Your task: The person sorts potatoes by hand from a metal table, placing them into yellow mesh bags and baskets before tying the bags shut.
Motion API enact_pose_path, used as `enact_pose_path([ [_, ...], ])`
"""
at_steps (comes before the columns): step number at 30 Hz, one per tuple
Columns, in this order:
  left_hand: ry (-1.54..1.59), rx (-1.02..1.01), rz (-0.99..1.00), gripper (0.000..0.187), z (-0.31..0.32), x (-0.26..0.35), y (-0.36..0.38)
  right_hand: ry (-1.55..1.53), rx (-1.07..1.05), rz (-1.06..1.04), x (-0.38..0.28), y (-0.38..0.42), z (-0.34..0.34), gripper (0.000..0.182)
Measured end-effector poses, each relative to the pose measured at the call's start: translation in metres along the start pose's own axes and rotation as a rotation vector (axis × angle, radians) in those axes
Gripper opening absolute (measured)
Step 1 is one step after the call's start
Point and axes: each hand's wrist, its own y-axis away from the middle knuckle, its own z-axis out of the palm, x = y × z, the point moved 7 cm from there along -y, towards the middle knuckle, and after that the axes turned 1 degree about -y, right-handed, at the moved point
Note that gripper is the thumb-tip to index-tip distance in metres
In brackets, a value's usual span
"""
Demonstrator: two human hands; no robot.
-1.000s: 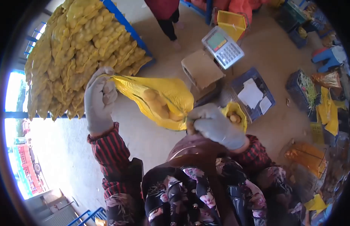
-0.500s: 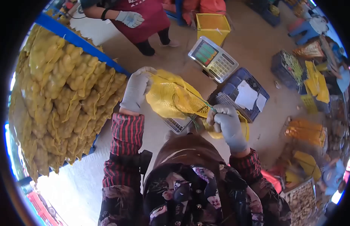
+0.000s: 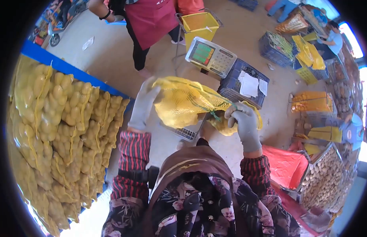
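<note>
A yellow mesh bag [image 3: 177, 104] stretches between my two gloved hands above the floor. My left hand [image 3: 146, 96] grips its left end, with the fingertips partly hidden by the mesh. My right hand [image 3: 244, 118] is closed on the green drawstring [image 3: 229, 102] at the bag's other end. A knotted green cord [image 3: 215, 114] dangles from the mesh near that hand. More yellow mesh hangs below and behind my right hand, and its contents are hard to make out. Under the bag, part of a grey metal platform [image 3: 187, 132] shows.
Filled yellow mesh sacks of potatoes [image 3: 65, 138] are stacked at left behind a blue rail [image 3: 73, 71]. Ahead stand a scale display [image 3: 213, 57], a blue crate [image 3: 240, 85] with papers and a yellow bin [image 3: 199, 25]. A person in a maroon apron [image 3: 154, 21] stands beyond; others work at right.
My view has shifted, bringing more of the right side into sight. Both hands keep hold of the bag, which hangs a little differently. The aproned person's gloved hand has moved back.
</note>
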Motion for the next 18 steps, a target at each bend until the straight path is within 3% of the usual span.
enact_pose_path([
  [6,0.117,0.376,0.023,0.064,-0.048,-0.076,0.055,0.114,-0.034,0.001,0.019,0.032,-0.012,0.036],
  [8,0.124,0.464,0.039,0.064,-0.054,-0.112,0.085,-0.213,0.066,0.029,0.023,0.05,-0.046,0.055],
  [9,0.04,0.491,0.059,0.064,-0.056,-0.127,0.101,-0.153,0.15,0.023,0.033,0.058,-0.072,0.06],
  [11,0.015,0.441,-0.085,0.053,-0.057,-0.202,0.128,-0.013,0.406,0.08,0.074,0.08,-0.136,0.052],
  [13,-0.428,-0.094,-0.407,0.033,-0.033,-0.265,0.146,0.176,0.516,0.25,0.134,0.111,-0.199,0.045],
  [15,-0.603,-0.622,-0.251,0.027,0.031,-0.271,0.165,0.245,0.446,0.398,0.178,0.144,-0.235,0.04],
  [16,-0.607,-0.617,-0.247,0.027,0.057,-0.264,0.161,0.073,0.449,0.517,0.208,0.166,-0.249,0.04],
  [18,-0.958,-0.771,-0.303,0.032,0.121,-0.246,0.153,0.226,0.269,0.59,0.231,0.191,-0.271,0.042],
])
